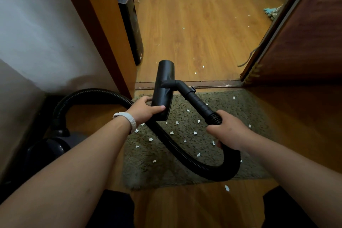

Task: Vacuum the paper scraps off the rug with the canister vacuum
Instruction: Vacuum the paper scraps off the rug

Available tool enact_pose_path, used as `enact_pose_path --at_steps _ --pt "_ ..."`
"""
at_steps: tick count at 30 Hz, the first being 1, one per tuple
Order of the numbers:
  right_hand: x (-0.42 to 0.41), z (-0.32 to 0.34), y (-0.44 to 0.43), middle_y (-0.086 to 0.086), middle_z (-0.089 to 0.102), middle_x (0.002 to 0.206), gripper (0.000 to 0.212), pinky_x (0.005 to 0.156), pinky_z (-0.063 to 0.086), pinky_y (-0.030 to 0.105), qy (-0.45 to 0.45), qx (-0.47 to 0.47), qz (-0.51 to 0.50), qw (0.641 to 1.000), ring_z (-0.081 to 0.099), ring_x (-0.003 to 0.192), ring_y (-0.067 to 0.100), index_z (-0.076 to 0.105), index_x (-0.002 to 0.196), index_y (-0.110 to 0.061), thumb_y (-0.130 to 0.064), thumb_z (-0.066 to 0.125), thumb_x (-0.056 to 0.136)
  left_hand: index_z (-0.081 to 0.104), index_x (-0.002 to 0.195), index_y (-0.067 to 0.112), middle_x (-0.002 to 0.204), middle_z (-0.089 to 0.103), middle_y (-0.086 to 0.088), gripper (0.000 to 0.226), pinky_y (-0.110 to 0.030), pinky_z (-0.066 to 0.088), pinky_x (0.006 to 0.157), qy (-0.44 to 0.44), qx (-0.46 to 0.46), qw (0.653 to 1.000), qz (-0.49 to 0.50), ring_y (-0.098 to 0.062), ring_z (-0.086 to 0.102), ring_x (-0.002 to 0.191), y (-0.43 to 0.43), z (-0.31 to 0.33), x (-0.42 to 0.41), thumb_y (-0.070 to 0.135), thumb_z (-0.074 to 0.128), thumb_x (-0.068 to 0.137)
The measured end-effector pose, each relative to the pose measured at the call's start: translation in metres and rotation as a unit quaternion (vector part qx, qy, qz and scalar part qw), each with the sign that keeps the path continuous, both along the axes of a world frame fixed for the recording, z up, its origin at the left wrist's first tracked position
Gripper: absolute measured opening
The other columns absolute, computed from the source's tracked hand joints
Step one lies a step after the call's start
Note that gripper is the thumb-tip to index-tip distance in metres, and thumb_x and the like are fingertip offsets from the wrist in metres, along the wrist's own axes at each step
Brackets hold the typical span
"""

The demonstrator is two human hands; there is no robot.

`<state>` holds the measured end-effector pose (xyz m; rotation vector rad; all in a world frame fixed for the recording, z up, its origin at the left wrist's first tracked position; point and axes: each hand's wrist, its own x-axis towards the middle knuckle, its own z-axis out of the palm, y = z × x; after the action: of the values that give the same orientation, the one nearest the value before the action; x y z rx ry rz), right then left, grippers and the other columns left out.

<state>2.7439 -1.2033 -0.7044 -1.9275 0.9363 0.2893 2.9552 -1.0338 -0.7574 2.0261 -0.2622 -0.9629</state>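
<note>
A grey-green shaggy rug [240, 109] lies on the wood floor in front of the doorway, dotted with several white paper scraps [195, 132]. My left hand [144, 110] grips the near end of the black floor nozzle [165, 81], which is lifted above the rug. My right hand [228, 131] holds the ribbed black hose [185, 155] where it joins the short wand [198, 102]. The hose loops below my hands and runs left to the dark canister vacuum [53, 146] by the wall.
A doorway threshold [212, 83] lies just past the rug, with more scraps on the wood floor [196, 73] beyond. A black appliance [129, 22] stands behind the left door frame. A brown door [299, 42] is at the right. A teal cloth [271, 12] lies far right.
</note>
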Motion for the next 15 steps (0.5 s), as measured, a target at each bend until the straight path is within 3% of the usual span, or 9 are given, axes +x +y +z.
enact_pose_path --at_steps 3,6,10,15 --pt "0.004 0.002 0.004 0.011 0.057 0.079 0.02 0.051 0.052 0.031 -0.011 0.023 -0.006 1.0 0.058 0.052 0.025 0.055 0.103 -0.017 -0.015 0.064 0.085 0.04 0.14 0.018 0.099 0.063 0.007 0.07 -0.039 0.054 0.09 -0.022 0.008 1.0 -0.007 -0.018 0.068 0.094 0.006 0.002 0.002 0.033 0.077 0.082" --pt "0.01 0.006 0.009 0.014 0.056 0.075 0.023 0.052 0.051 0.035 -0.023 0.034 -0.001 0.999 0.056 0.053 0.026 0.056 0.105 -0.013 -0.012 0.065 0.084 0.039 0.141 0.016 0.117 0.064 -0.001 0.075 -0.042 0.053 0.094 -0.046 0.015 0.999 -0.004 -0.02 0.066 0.1 0.014 0.001 0.004 0.033 0.079 0.079" --pt "0.019 0.012 0.02 0.012 0.059 0.073 0.021 0.052 0.054 0.037 -0.038 -0.014 0.006 0.999 0.058 0.05 0.026 0.058 0.101 -0.013 -0.013 0.066 0.081 0.037 0.144 0.018 0.126 0.061 -0.004 0.083 -0.041 0.052 0.096 -0.069 0.014 0.997 0.014 -0.02 0.064 0.104 0.03 0.013 0.008 0.042 0.079 0.077" --pt "0.026 0.021 0.031 0.013 0.064 0.076 0.02 0.05 0.054 0.035 -0.05 -0.083 0.034 0.995 0.06 0.048 0.023 0.058 0.096 -0.017 -0.015 0.069 0.079 0.037 0.145 0.022 0.123 0.056 0.004 0.074 -0.027 0.047 0.084 -0.177 0.011 0.984 -0.013 -0.013 0.057 0.106 0.075 0.058 0.011 0.044 0.072 0.084"
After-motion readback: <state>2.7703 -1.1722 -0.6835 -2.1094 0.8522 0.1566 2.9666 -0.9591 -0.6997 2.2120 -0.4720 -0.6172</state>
